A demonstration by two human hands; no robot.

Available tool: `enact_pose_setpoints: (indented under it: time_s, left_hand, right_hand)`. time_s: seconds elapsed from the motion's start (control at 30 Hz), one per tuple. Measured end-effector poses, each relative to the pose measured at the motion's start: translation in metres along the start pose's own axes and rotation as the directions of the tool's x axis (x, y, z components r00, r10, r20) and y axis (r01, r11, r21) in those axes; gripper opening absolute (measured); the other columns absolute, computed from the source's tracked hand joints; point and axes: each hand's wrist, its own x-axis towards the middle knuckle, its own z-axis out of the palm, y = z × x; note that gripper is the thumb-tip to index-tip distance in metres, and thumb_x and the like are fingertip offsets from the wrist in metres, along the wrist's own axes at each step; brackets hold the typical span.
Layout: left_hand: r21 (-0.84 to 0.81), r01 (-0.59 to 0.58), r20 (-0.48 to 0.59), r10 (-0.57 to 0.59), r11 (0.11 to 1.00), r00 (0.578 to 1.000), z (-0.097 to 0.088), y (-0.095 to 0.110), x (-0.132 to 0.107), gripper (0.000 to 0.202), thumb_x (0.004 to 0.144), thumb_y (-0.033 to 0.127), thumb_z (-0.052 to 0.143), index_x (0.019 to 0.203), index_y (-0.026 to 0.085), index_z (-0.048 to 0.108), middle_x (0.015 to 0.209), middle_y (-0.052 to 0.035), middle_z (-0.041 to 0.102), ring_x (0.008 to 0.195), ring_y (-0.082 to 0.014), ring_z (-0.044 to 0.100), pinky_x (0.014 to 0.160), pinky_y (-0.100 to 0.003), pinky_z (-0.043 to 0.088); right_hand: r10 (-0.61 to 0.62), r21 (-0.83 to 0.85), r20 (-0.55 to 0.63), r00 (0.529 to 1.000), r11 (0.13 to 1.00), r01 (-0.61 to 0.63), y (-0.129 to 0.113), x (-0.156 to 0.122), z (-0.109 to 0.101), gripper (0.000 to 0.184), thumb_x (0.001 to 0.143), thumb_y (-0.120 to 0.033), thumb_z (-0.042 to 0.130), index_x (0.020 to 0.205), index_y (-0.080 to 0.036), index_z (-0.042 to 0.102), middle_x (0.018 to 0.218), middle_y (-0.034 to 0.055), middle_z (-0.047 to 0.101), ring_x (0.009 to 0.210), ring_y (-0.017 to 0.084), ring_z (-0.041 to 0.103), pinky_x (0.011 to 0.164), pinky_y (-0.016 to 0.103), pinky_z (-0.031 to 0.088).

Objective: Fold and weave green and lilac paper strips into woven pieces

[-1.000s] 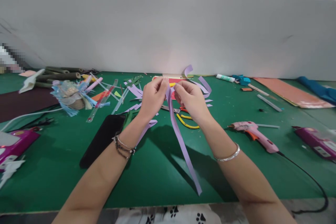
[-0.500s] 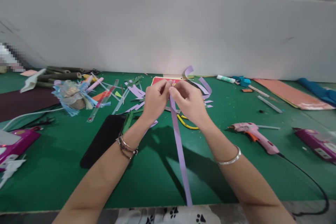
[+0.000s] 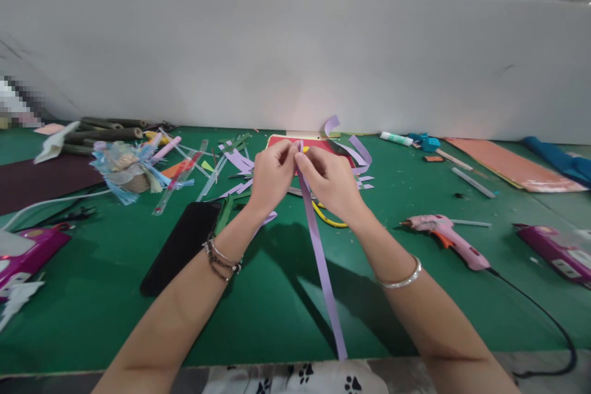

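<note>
A long purple paper strip point(image 3: 322, 265) hangs from my fingertips down toward the table's front edge. My left hand point(image 3: 273, 173) pinches its upper end, fingers curled and closed. Right beside it, my right hand point(image 3: 330, 178) is closed on the same strip, thumb and forefinger meeting the left fingertips. A small loop of purple shows just above the fingers; its exact fold is hidden. Behind the hands lies a red sheet point(image 3: 277, 140). Yellow-handled scissors point(image 3: 330, 217) lie partly hidden under my right hand.
A black phone point(image 3: 182, 252) lies by my left forearm. To the right are a pink glue gun point(image 3: 450, 237) with a cord, a glue stick tube point(image 3: 396, 138) and orange sheets point(image 3: 512, 163). Purple scraps point(image 3: 240, 160) and bamboo pieces point(image 3: 108, 133) lie left. A white partition point(image 3: 295, 49) stands behind.
The strip's lower end has swung slightly to the right. Both hands have shifted a little to the left, still pinching the strip, and a small purple loop now shows above the fingertips.
</note>
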Motion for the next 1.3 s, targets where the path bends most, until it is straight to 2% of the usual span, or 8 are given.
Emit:
enact_pose_setpoints:
  time_s: [0.17,0.43,0.6,0.73,0.9,1.03,1.17,1.3]
  left_hand:
    - [-0.074,0.038,0.052,-0.035,0.997,0.998,0.001,-0.003,0.001,0.037,0.083,0.033,0.039,0.049,0.019,0.032,0.042,0.0064,0.033,0.04,-0.0074,0.031,0.042,-0.022,0.026]
    - [0.07,-0.073,0.065,0.069,0.995,0.996,-0.004,-0.003,0.003,0.037,0.082,0.03,0.042,0.048,0.018,0.033,0.042,0.0062,0.032,0.041,-0.007,0.03,0.043,-0.022,0.024]
    - [0.0,-0.065,0.208,0.063,0.998,0.976,-0.01,-0.004,0.007,0.03,0.082,0.032,0.039,0.056,0.018,0.04,0.047,0.0056,0.039,0.042,-0.0067,0.036,0.044,-0.02,0.028]
    - [0.034,-0.034,0.315,0.022,0.999,0.949,-0.015,-0.004,0.009,0.018,0.08,0.03,0.041,0.068,0.018,0.047,0.051,0.0058,0.043,0.044,-0.007,0.04,0.044,-0.019,0.031]
    - [0.075,0.054,0.278,-0.073,0.996,0.958,-0.015,0.0,0.009,0.015,0.077,0.026,0.042,0.066,0.017,0.048,0.05,0.0054,0.043,0.042,-0.0069,0.041,0.043,-0.019,0.032]
    - [0.005,0.154,0.345,-0.146,0.988,0.927,-0.011,0.003,0.008,0.015,0.076,0.024,0.041,0.067,0.016,0.049,0.051,0.005,0.043,0.042,-0.0066,0.041,0.04,-0.018,0.031]
    - [-0.045,0.09,0.367,-0.067,0.995,0.928,-0.009,0.001,0.007,0.014,0.078,0.024,0.041,0.069,0.016,0.051,0.055,0.0047,0.046,0.043,-0.0061,0.039,0.04,-0.018,0.029]
    - [-0.001,0.026,0.324,-0.024,1.0,0.946,-0.006,-0.002,0.006,0.027,0.08,0.025,0.04,0.054,0.017,0.04,0.047,0.0057,0.037,0.041,-0.0064,0.033,0.04,-0.019,0.025]
  right_hand:
    - [0.003,0.031,0.009,1.0,1.0,-0.004,0.002,0.001,0.001,0.029,0.082,-0.028,0.037,0.056,-0.019,0.028,0.049,-0.0046,0.032,0.045,0.007,0.028,0.046,0.023,0.02]
    - [0.058,0.017,-0.039,0.998,0.998,-0.057,0.003,0.003,0.0,0.03,0.075,-0.024,0.044,0.051,-0.019,0.028,0.046,-0.005,0.033,0.043,0.007,0.028,0.045,0.023,0.018]
    - [0.102,0.161,0.068,0.992,0.981,-0.112,0.008,0.005,0.001,0.026,0.08,-0.024,0.038,0.055,-0.018,0.036,0.046,-0.0051,0.035,0.043,0.007,0.032,0.043,0.021,0.021]
    - [0.119,0.186,0.055,0.991,0.974,-0.128,0.011,0.005,0.002,0.031,0.081,-0.029,0.041,0.053,-0.018,0.034,0.045,-0.0055,0.036,0.042,0.006,0.031,0.042,0.02,0.021]
    - [0.129,0.217,-0.025,0.991,0.969,-0.121,0.01,0.004,0.002,0.03,0.081,-0.032,0.043,0.055,-0.018,0.039,0.044,-0.0055,0.037,0.042,0.006,0.033,0.043,0.02,0.024]
    - [0.122,0.233,-0.057,0.991,0.967,-0.106,0.01,0.005,0.001,0.028,0.081,-0.031,0.043,0.057,-0.017,0.041,0.044,-0.0054,0.04,0.041,0.006,0.035,0.043,0.02,0.026]
    - [0.15,0.256,-0.036,0.988,0.957,-0.136,0.01,0.005,0.001,0.028,0.08,-0.029,0.045,0.055,-0.017,0.04,0.044,-0.0061,0.037,0.041,0.005,0.032,0.042,0.02,0.023]
    - [0.17,0.305,-0.026,0.985,0.94,-0.154,0.008,0.005,0.0,0.028,0.08,-0.025,0.045,0.053,-0.017,0.038,0.042,-0.0069,0.036,0.039,0.004,0.031,0.041,0.019,0.024]
